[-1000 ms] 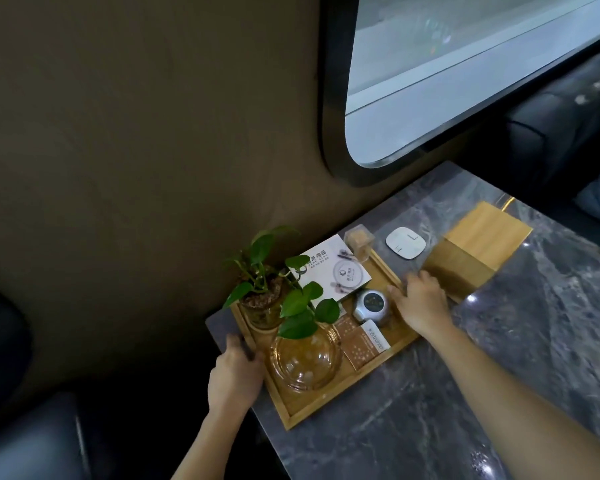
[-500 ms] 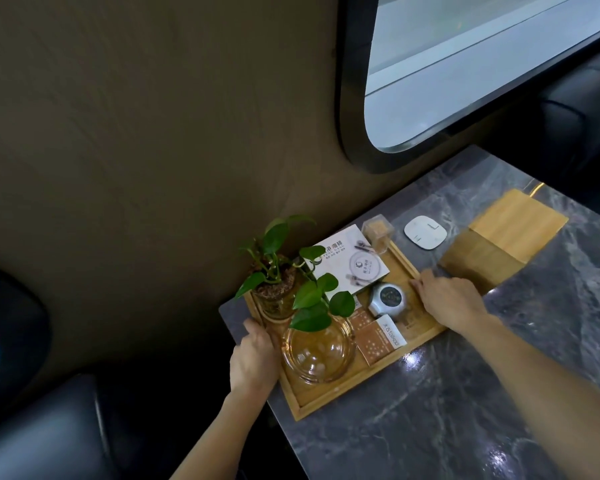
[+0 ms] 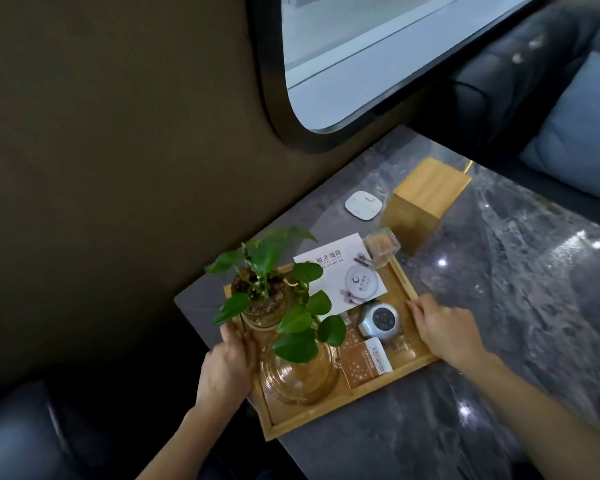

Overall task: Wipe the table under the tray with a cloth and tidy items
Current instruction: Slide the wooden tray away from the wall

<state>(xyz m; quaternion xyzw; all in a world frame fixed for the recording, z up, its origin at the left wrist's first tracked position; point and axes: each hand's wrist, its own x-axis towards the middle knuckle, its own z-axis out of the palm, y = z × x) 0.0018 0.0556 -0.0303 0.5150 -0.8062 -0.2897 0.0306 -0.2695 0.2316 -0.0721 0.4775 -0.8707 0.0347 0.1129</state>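
A wooden tray [image 3: 293, 425] lies on the grey marble table [image 3: 499, 289] at its left corner by the wall. My left hand [image 3: 227, 367] grips the tray's left rim and my right hand [image 3: 445, 329] grips its right rim. On the tray stand a green plant in a glass pot [image 3: 267, 289], a clear glass bowl [image 3: 300, 377], a white card [image 3: 340, 271], a round silver device [image 3: 380, 320], small brown packets [image 3: 364, 363] and a small glass jar [image 3: 381, 245]. No cloth is in view.
A wooden box [image 3: 421, 202] stands just beyond the tray, with a white square pad [image 3: 363, 205] beside it. The brown wall and a window border the table's far side. Dark seats with a blue cushion [image 3: 582, 133] lie at the right; another seat sits lower left.
The tray has been drawn a little away from the wooden box, and the small jar now shows a gap to the white pad. Both hands stay on the rims.
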